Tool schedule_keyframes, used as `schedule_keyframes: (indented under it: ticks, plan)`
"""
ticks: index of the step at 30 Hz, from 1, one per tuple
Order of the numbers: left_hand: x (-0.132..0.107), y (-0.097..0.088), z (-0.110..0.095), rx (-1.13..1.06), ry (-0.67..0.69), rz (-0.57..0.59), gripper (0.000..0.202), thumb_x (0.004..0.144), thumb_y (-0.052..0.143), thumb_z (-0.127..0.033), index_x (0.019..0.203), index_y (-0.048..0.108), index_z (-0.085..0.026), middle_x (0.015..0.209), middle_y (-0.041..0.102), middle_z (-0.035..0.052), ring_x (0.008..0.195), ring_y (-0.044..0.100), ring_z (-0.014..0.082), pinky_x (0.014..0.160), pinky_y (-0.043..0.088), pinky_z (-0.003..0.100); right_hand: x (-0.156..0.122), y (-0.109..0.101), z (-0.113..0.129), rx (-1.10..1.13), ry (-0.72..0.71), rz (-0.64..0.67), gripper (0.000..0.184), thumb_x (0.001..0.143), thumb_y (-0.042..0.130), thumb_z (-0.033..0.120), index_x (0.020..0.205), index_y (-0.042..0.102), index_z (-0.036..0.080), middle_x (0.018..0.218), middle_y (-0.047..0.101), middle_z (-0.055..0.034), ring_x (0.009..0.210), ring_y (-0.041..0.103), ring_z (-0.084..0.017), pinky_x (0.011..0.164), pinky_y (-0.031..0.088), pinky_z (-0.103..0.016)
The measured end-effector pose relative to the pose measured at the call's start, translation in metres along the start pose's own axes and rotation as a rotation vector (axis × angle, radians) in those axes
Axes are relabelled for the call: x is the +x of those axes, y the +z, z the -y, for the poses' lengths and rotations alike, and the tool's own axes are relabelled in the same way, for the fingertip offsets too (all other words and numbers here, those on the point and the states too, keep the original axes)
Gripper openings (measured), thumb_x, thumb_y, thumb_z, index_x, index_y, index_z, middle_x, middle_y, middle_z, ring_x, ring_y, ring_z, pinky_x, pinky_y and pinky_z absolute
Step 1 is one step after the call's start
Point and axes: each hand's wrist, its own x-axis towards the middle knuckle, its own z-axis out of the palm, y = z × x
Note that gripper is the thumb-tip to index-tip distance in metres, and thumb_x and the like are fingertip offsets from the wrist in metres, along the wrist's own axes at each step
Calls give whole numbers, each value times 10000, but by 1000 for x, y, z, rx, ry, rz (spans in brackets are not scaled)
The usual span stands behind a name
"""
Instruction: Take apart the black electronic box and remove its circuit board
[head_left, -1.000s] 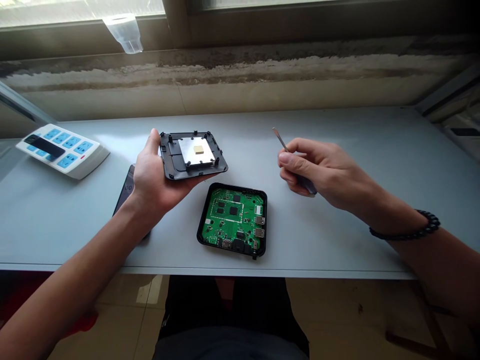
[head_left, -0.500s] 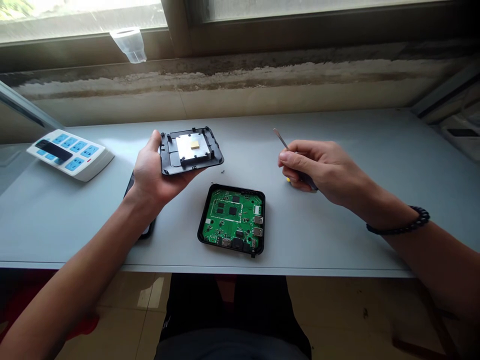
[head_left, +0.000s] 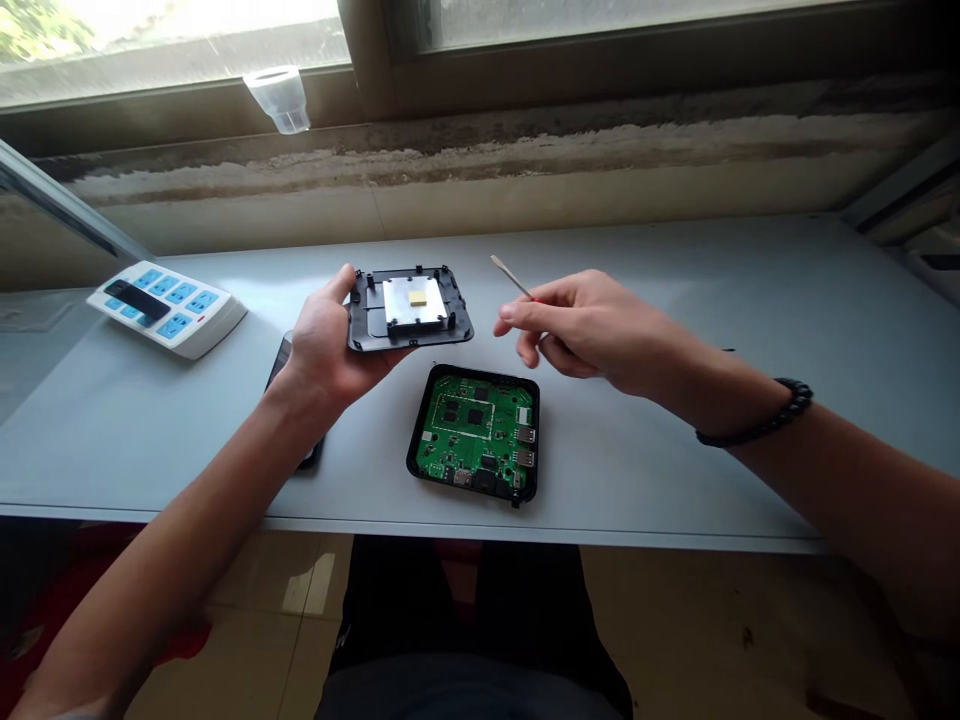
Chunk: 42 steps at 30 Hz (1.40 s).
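My left hand (head_left: 326, 345) holds a black plastic cover (head_left: 409, 308) inside up, above the table; a silver metal plate with a small yellow pad sits in its middle. My right hand (head_left: 592, 325) is closed around a thin metal tool (head_left: 511, 276) whose tip points up and to the left, close to the cover's right edge. On the table below both hands lies the black base shell with a green circuit board (head_left: 474, 432) in it, ports along its right side.
A white power strip (head_left: 169, 308) with blue sockets lies at the far left of the grey table (head_left: 675, 470). A dark phone (head_left: 289, 380) lies under my left wrist. A clear plastic cup (head_left: 283, 98) stands on the window sill. A black bead bracelet circles my right wrist.
My right hand has moved left with the tool, towards the cover. My left hand has shifted the cover a little to the right. The circuit board has stayed on the table.
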Motion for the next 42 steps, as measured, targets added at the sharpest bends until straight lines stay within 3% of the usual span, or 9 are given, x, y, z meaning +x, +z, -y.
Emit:
schedule_keyframes:
  ticks: [4, 7, 11, 16, 22, 28, 34, 38, 42]
  plan:
    - [-1, 4, 5, 25, -38, 49, 456, 1102, 331, -440, 1299, 588, -119, 1139, 778, 138, 1174, 722, 290, 1015, 603, 423, 16, 8, 2, 44, 35, 63, 359, 916, 704, 486, 843, 704, 135, 860, 740, -114, 364, 275, -1, 334, 156, -286]
    - [-2, 6, 5, 49, -18, 89, 480, 1099, 321, -458, 1286, 605, -119, 1183, 765, 146, 1209, 707, 296, 1019, 598, 414, 23, 13, 6, 123, 53, 67, 313, 922, 706, 431, 875, 704, 121, 929, 743, -130, 394, 259, 2, 333, 159, -274]
    - [-3, 7, 5, 68, -40, 136, 573, 1079, 309, -521, 1340, 599, -101, 1252, 742, 174, 1255, 682, 323, 1037, 589, 439, 24, 17, 8, 209, 46, 72, 192, 945, 671, 274, 849, 664, 107, 786, 688, -81, 419, 243, 1, 350, 200, -236]
    - [-3, 3, -1, 126, -101, 299, 665, 1068, 246, -545, 1344, 607, -60, 1264, 729, 198, 1313, 640, 348, 1072, 560, 479, 26, 13, -1, 198, 0, -21, 271, 930, 652, 223, 714, 500, 161, 540, 421, 45, 399, 275, -11, 388, 198, -233]
    - [0, -12, -22, 310, 85, 259, 402, 975, 511, -385, 1208, 699, -117, 1304, 721, 179, 1330, 626, 349, 1137, 511, 470, 24, -10, -12, 130, -38, -161, 369, 915, 643, 226, 631, 408, 203, 419, 301, 71, 369, 232, -27, 396, 159, -255]
    - [4, -22, -31, 612, 380, 183, 192, 817, 679, -200, 971, 779, -147, 1058, 790, 108, 1052, 747, 285, 1071, 535, 457, 16, -32, -20, 123, -26, -257, 374, 898, 643, 232, 587, 437, 208, 389, 300, 54, 360, 225, -37, 401, 139, -271]
    - [13, -34, -35, 1078, 568, 36, 123, 769, 776, -268, 879, 810, -225, 892, 749, 63, 1016, 659, 284, 1141, 408, 420, 14, -35, -23, 107, -34, -273, 366, 892, 647, 229, 591, 441, 200, 401, 298, 50, 367, 227, -30, 404, 143, -268]
    - [13, -41, -51, 1539, 639, -1, 115, 820, 690, -213, 806, 800, -246, 821, 705, 61, 1107, 621, 328, 1219, 225, 535, 14, -38, -23, 96, -32, -275, 367, 899, 652, 243, 605, 437, 196, 407, 295, 53, 369, 231, -27, 408, 165, -268]
    - [15, -45, -62, 2143, 555, 221, 266, 937, 574, -231, 1076, 788, -157, 1028, 757, 135, 1148, 594, 343, 1109, 325, 591, 14, -40, -22, 96, -16, -293, 371, 892, 643, 203, 574, 453, 189, 394, 283, 49, 356, 233, -31, 405, 163, -273]
